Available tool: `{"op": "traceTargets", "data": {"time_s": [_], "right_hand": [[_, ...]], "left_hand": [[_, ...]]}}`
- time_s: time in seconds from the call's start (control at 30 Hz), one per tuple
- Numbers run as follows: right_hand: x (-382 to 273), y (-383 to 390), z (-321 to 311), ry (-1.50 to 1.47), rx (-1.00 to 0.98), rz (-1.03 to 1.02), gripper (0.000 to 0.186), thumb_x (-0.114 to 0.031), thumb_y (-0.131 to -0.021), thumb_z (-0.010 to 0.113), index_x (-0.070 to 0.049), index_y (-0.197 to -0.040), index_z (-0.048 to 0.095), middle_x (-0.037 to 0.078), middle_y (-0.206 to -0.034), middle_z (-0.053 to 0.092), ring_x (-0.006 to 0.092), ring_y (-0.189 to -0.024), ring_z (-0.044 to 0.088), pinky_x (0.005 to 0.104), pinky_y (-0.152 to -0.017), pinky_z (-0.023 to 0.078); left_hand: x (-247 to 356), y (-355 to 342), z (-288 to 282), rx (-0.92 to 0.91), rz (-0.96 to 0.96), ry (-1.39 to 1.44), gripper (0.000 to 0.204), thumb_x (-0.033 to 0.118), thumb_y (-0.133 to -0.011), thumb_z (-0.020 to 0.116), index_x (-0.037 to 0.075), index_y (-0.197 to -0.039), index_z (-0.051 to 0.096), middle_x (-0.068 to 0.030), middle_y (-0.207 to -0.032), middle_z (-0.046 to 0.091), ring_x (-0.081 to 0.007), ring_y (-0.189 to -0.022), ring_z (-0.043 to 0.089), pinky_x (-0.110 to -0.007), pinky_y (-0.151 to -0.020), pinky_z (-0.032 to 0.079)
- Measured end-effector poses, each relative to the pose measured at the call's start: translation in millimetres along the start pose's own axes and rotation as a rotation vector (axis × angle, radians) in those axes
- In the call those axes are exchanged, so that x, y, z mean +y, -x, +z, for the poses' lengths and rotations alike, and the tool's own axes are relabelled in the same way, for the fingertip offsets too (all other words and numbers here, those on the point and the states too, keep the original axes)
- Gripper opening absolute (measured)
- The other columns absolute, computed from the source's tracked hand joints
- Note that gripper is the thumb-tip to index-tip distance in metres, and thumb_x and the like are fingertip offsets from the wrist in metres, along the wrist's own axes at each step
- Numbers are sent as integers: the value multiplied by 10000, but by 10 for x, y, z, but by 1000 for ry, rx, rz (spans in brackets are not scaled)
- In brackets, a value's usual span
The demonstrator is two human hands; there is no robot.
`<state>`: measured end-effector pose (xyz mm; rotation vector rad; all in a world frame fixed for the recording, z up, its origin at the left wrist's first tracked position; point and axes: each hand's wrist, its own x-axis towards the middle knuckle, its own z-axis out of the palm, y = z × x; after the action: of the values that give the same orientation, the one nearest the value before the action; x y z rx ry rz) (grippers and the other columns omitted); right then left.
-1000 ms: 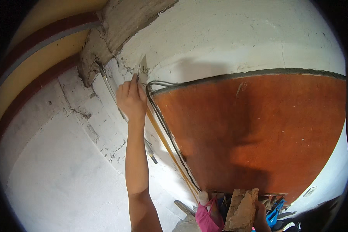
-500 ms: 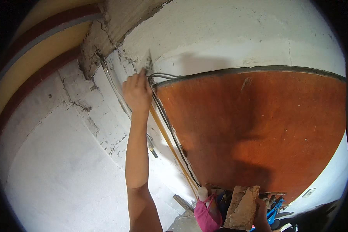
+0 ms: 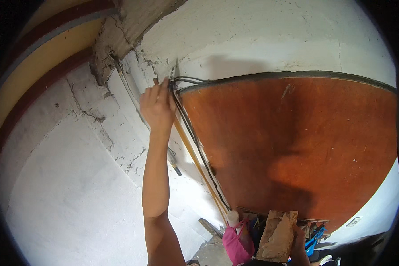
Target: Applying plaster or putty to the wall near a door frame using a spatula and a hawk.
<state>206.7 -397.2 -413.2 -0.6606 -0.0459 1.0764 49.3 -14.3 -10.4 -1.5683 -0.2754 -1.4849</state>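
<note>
My left hand (image 3: pixel 157 107) is raised against the wall corner, its fingers closed around a small trowel. The trowel's narrow pointed blade (image 3: pixel 174 70) points up near the cracked plaster, just above the bend of the black cables (image 3: pixel 188 80); its handle is mostly hidden by the fingers. Low at the right, my right hand (image 3: pixel 299 243) grips the edge of a rectangular brown board (image 3: pixel 277 236) with uneven paste on its face. Part of that hand is hidden behind the board.
An orange-brown panel (image 3: pixel 292 146) with a dark top edge covers the wall ahead. A yellowish strip (image 3: pixel 192 153) and cables run down its left side. A loose cable end (image 3: pixel 177 170) hangs by the white wall (image 3: pixel 75 186). Below are a pink bag (image 3: pixel 238 246) and blue items (image 3: pixel 314 241).
The trowel blade, blurred before, is sharper and tilts slightly more to the right. My left hand has barely shifted. My right hand and the board stay nearly in place.
</note>
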Motion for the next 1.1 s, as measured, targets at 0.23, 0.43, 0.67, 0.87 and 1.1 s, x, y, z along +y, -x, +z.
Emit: {"op": "traceTargets", "data": {"time_s": [0.23, 0.43, 0.67, 0.87, 1.1], "right_hand": [[-15, -22, 120, 7, 78, 30, 419, -320, -866, 504, -1, -1132, 558, 116, -1016, 627, 244, -926, 604, 369, -837, 495], [-66, -77, 94, -54, 168, 91, 377, -275, -882, 502, 24, -1106, 552, 138, -970, 633, 242, -873, 619, 382, -804, 507], [-120, -123, 299, -12, 228, 137, 426, -312, -900, 490, 42, -1132, 535, 151, -1045, 611, 247, -908, 614, 360, -811, 512], [-61, -117, 262, 20, 175, 114, 390, -281, -925, 472, 60, -1096, 551, 157, -981, 634, 238, -877, 642, 341, -775, 535], [-10, -186, 137, 83, 213, 188, 476, -320, -905, 459, 11, -1246, 477, 156, -1100, 614, 256, -975, 620, 386, -847, 518]], "left_hand": [[-12, -199, -473, 191, -285, 246, 87, 72, -810, 664, 20, -873, 693, -81, -692, 590, -211, -617, 543, -310, -608, 434], [923, 616, -1047, -392, -1180, 1148, 137, 95, -805, 710, -34, -830, 673, -24, -781, 664, -99, -686, 559, -246, -672, 436], [1847, 1638, -1586, -1001, -1741, 1463, 216, 49, -826, 630, -84, -994, 649, -87, -887, 678, -117, -790, 608, -244, -763, 473], [2153, 2043, -1911, -1269, -1886, 1440, 235, 68, -818, 655, -93, -989, 649, -103, -876, 680, -122, -757, 623, -228, -729, 482], [2254, 2037, -1981, -1274, -1972, 1226, 207, 62, -821, 663, -88, -963, 655, -90, -841, 681, -117, -748, 628, -225, -708, 489]]}}
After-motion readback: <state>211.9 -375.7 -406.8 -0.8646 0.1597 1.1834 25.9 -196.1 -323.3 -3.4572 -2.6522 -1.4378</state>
